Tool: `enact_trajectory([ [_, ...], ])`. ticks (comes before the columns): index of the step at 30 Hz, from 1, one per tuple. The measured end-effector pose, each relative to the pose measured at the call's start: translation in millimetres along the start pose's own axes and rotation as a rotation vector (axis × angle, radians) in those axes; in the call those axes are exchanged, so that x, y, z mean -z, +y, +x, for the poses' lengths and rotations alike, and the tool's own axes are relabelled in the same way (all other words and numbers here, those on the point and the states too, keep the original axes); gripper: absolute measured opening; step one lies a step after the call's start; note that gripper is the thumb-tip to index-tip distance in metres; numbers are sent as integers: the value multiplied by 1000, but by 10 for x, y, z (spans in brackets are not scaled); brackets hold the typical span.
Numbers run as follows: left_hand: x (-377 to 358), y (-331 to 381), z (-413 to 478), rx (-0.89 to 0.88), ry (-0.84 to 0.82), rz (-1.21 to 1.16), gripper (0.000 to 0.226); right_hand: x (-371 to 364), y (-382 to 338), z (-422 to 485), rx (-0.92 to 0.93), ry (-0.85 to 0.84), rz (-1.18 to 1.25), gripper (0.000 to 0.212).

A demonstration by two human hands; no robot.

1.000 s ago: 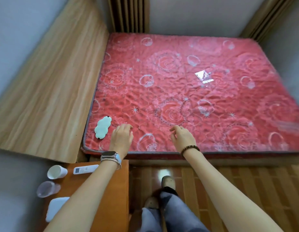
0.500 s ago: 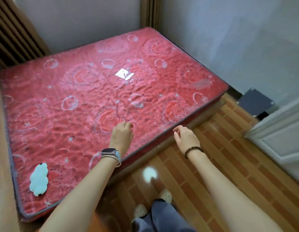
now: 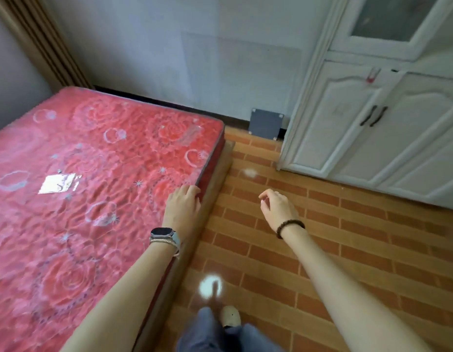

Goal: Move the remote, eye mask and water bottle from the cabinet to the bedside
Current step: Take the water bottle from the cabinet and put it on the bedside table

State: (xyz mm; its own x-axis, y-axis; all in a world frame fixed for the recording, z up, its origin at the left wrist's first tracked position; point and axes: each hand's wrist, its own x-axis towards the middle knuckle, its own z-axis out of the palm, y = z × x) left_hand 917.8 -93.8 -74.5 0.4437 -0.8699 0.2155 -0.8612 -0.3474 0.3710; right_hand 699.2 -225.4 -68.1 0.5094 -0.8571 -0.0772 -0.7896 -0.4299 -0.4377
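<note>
My left hand [image 3: 182, 207], with a watch on the wrist, hangs over the right edge of the red mattress [image 3: 75, 189], fingers loosely curled and holding nothing. My right hand [image 3: 277, 208], with a bead bracelet, floats over the brick-pattern floor [image 3: 321, 250], fingers loosely apart and empty. A white cabinet [image 3: 372, 123] with closed double doors and dark handles stands at the right. The remote, eye mask and water bottle are out of sight in this view.
A shiny label [image 3: 58, 183] lies on the mattress. A grey panel [image 3: 266, 123] leans on the wall between bed and cabinet. My legs and a shoe [image 3: 230, 316] show at the bottom. Open floor runs between bed and cabinet.
The view has swung right, away from the bedside table and the eye mask on the mattress, toward the white cabinet. Both hands stay empty and have moved along the bed's edge.
</note>
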Motion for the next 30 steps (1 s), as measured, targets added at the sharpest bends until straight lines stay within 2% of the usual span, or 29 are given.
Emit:
enact_trajectory([
  [6, -383, 878, 641, -283, -157, 68, 16, 443, 815, -116, -236, 112, -30, 18],
  [10, -634, 1463, 1002, -491, -227, 67, 25, 752, 1268, -194, -393, 194, -64, 18],
  [17, -1186, 2365, 1661, -774, -312, 13, 15, 1169, 1905, -159, -625, 299, -154, 19],
  [23, -1420, 3014, 2270, -949, -343, -69, 29, 1524, 2267, -30, -814, 386, -188, 21],
  [30, -1802, 3680, 2715, -1123, -364, -103, 22, 1766, 2493, 57, -924, 476, -173, 24],
])
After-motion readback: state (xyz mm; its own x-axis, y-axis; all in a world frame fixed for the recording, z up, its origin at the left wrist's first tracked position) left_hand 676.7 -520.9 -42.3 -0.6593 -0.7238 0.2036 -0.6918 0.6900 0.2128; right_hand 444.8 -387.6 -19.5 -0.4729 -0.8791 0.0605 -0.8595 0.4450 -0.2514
